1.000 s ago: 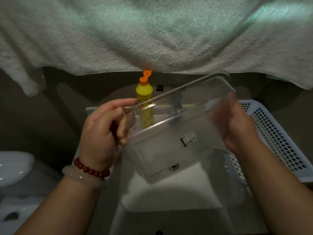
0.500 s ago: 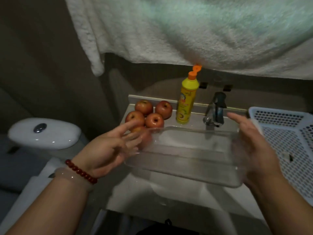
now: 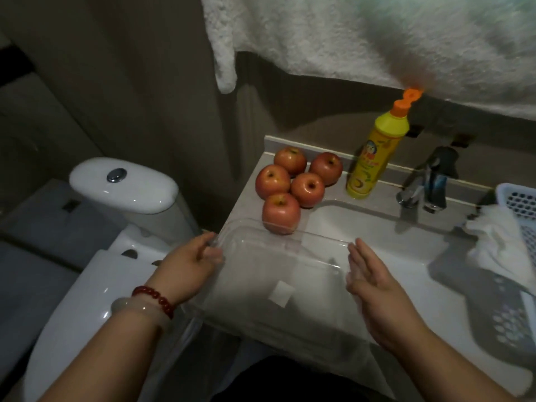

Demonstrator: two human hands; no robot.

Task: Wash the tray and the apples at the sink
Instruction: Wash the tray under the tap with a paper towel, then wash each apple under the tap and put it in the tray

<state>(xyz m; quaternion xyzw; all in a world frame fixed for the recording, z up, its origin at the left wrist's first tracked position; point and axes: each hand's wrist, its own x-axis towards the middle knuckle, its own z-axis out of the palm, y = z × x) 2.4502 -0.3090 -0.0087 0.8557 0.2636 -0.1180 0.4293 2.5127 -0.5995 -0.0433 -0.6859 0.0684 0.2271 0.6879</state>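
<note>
We are looking down at a clear rectangular plastic tray [image 3: 278, 274] sitting on the front left part of a pale sink counter [image 3: 246, 195]. Our left hand [image 3: 190, 266] is touching the tray's left end, its grip loosely curled against the rim. Our right hand [image 3: 369, 281] is lying flat against the tray's right end, fingers straight and together. Five red apples [image 3: 298, 181] are sitting clustered on the counter's back left corner, the nearest one touching the tray's far edge. A yellow bottle with an orange cap [image 3: 374, 158] is standing upright beside them, near a chrome tap [image 3: 426, 184]. A white perforated basket [image 3: 519, 204] is showing at the right edge.
</note>
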